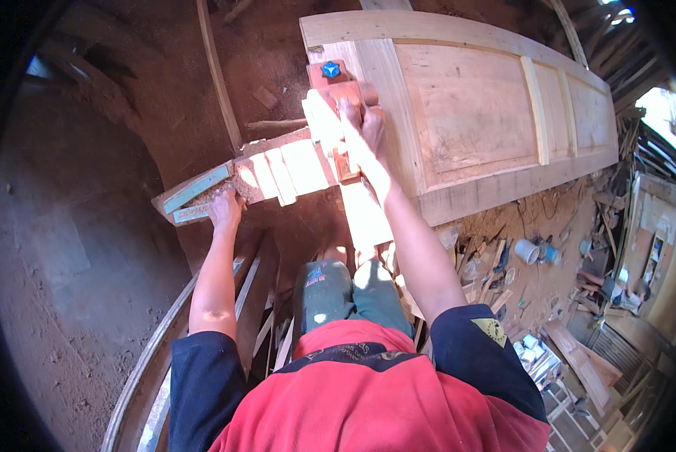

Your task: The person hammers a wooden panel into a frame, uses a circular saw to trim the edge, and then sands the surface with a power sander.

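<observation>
The planer (344, 91) is gripped in the right hand (366, 132); through tilting, the door (469, 105) could be gouged. The left hand's (225, 209) grip cannot be told.

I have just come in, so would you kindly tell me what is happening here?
A person's right hand grips an orange tool with a blue knob, apparently a planer, at the left end of a panelled wooden door. The left hand is near the left end of a narrow wooden board, beside two pale blue strips that form a V. Whether it grips anything is unclear.
</observation>
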The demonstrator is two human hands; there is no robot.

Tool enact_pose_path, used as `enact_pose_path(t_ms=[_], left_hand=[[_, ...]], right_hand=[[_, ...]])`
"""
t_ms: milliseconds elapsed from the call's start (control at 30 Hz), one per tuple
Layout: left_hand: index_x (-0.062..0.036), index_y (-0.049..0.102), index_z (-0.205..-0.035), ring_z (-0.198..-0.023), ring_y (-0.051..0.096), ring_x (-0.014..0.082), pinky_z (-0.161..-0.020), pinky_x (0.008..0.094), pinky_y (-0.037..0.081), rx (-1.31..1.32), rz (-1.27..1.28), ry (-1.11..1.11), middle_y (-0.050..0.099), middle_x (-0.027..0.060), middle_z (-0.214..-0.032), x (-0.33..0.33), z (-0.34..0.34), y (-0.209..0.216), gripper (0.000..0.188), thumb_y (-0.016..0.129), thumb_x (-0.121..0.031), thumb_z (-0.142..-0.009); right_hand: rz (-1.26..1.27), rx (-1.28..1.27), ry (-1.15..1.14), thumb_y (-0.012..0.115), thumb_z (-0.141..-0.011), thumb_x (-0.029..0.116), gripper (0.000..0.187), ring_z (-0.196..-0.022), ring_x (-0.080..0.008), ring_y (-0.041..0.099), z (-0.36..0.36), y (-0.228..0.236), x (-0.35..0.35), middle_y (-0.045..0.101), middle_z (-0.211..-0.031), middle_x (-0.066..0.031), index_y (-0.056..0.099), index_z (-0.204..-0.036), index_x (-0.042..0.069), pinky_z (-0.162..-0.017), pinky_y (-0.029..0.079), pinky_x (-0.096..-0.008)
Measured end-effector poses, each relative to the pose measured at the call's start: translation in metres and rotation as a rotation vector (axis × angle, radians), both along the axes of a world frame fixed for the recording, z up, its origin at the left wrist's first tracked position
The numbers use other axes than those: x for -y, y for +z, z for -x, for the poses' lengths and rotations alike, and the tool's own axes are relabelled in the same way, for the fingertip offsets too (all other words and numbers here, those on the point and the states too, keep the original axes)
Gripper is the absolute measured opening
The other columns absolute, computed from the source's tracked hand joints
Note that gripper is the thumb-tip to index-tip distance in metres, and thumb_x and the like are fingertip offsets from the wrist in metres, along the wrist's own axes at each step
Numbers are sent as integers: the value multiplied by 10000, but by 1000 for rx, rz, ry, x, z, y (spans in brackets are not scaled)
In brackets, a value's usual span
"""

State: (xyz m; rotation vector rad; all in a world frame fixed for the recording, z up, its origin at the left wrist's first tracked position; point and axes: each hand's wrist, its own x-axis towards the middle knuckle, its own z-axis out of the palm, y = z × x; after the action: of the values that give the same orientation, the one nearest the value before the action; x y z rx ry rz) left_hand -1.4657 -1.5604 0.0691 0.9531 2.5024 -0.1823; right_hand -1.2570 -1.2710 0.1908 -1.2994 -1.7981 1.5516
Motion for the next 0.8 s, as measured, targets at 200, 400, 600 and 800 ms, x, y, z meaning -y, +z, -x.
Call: enact_pose_path(t_ms=[200, 400, 600, 800], left_hand=[[-91, 697, -1104, -1065, 669, 381, -862, 511, 556, -15, 1, -8, 698, 213, -1103, 4, 0, -2, 364, 767, -338, -846], [-109, 671, -1235, -1089, 659, 404, -898, 520, 539, 30, 6, 17, 699, 228, -1140, 7, -1, -3, 452, 761, -341, -857], [-81, 700, -1091, -1096, 662, 390, -886, 512, 538, 88, 48, 50, 709, 238, -1073, 4, 3, 2, 366, 766, -355, -857], [-87, 719, -1072, -1044, 669, 362, -869, 495, 547, 84, 50, -31, 712, 171, -1055, 6, 10, -8, 365, 777, -367, -845]], right_hand=[[-106, -166, 9, 572, -977, 581, 633, -392, -150, 581, 64, 12, -60, 576, -523, -67, 628, -768, -15, -375, 462, -314], [-76, -170, -51, 581, -974, 575, 578, -434, -146, 602, 123, 10, -119, 594, -557, -59, 679, -861, 17, -410, 502, -306], [-103, -264, -71, 629, -965, 531, 488, -445, -143, 606, 174, 17, -169, 601, -578, -52, 706, -953, 49, -406, 498, -309], [11, -61, -61, 615, -979, 514, 451, -455, -126, 588, 131, 17, -146, 599, -599, -34, 700, -1071, 81, -401, 479, -303]])
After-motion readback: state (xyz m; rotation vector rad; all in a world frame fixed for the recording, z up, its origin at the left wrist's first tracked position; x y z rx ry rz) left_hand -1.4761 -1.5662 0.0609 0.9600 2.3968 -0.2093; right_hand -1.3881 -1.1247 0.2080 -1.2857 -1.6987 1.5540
